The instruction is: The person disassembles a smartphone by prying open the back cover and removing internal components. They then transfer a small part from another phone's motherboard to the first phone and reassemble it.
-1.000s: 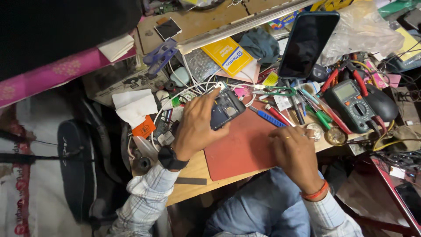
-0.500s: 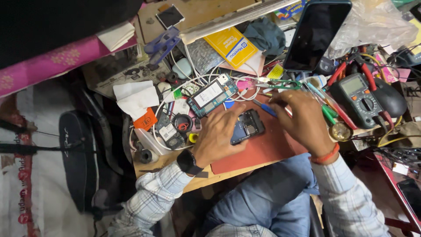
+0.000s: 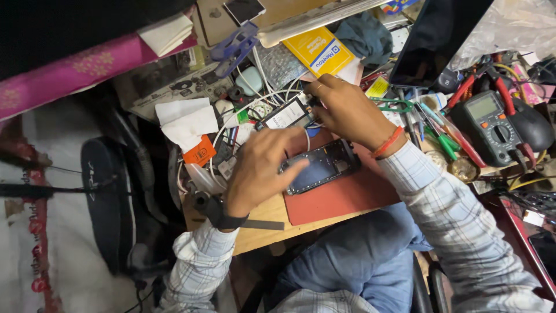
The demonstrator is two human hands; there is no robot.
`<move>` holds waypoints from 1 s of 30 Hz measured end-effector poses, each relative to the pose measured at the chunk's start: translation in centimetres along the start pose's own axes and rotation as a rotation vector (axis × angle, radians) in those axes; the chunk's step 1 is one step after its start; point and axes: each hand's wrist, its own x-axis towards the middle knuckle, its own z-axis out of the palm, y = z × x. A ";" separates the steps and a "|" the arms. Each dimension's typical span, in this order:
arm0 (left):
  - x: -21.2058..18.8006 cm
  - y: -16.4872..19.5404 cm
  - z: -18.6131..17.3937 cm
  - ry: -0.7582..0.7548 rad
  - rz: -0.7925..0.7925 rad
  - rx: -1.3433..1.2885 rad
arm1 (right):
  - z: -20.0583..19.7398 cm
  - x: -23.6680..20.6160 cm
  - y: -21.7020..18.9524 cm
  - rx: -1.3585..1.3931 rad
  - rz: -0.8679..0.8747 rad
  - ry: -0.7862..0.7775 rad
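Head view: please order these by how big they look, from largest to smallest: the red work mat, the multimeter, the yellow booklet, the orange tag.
1. red work mat, partly covered by the opened phone under the left hand
2. multimeter and yellow booklet: they look alike, no ranking
3. orange tag

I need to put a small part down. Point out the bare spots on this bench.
Free: the red work mat below the opened phone, toward the near edge, and the bare wood strip beside the left hand. Crowded: around the right hand, with cables, tools and the multimeter.
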 end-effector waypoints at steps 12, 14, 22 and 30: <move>-0.8 0.9 1.9 -0.263 0.107 0.054 | -4.1 -13.2 -2.6 0.257 0.425 0.426; -0.9 1.0 1.8 -0.273 0.106 0.043 | -3.9 -15.3 -2.8 0.340 0.455 0.470; -0.6 0.8 1.4 -0.211 0.110 -0.078 | -3.8 -21.1 -4.2 0.535 0.641 0.587; -0.3 0.7 -1.4 -0.168 0.030 -0.124 | -5.5 -23.7 -5.5 0.527 0.652 0.656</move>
